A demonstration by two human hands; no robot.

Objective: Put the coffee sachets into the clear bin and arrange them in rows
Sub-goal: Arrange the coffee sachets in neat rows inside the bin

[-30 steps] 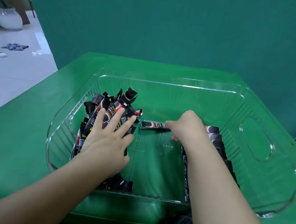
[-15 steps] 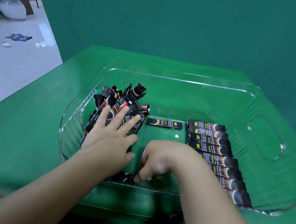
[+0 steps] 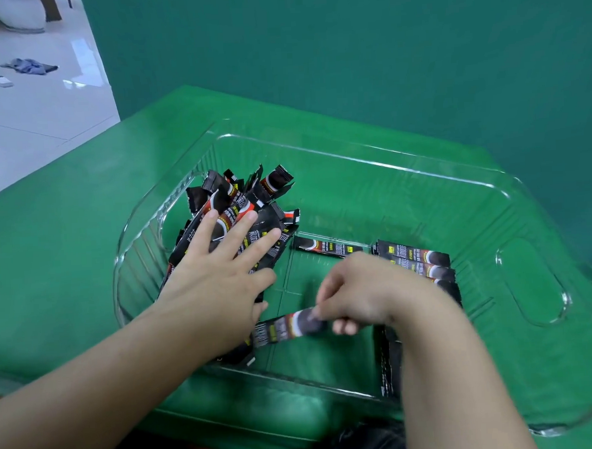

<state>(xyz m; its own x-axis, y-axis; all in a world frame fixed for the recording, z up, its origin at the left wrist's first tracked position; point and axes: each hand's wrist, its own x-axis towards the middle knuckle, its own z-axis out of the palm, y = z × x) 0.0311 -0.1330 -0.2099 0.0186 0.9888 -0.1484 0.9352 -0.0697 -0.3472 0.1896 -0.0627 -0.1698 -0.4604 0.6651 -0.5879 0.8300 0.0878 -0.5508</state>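
Note:
A clear plastic bin (image 3: 380, 166) stands on the green table. A loose pile of black coffee sachets (image 3: 249, 206) fills its left part. My left hand (image 3: 221, 273) lies flat on that pile, fingers spread. My right hand (image 3: 356, 293) pinches one sachet (image 3: 286, 327) by its end, lifted near the bin's front middle. A single sachet (image 3: 326, 246) lies flat at the centre. To the right, a neat row of sachets (image 3: 416, 257) runs toward me, mostly hidden under my right forearm.
The green table (image 3: 56, 257) ends at the left, where a white tiled floor (image 3: 25, 128) begins. A green wall (image 3: 347, 50) rises behind the bin. The bin's right end has a moulded handle recess (image 3: 530, 280).
My right hand has pulled one sachet out from the near end of the pile and raised it toward the bin's middle. My left hand stays on the pile.

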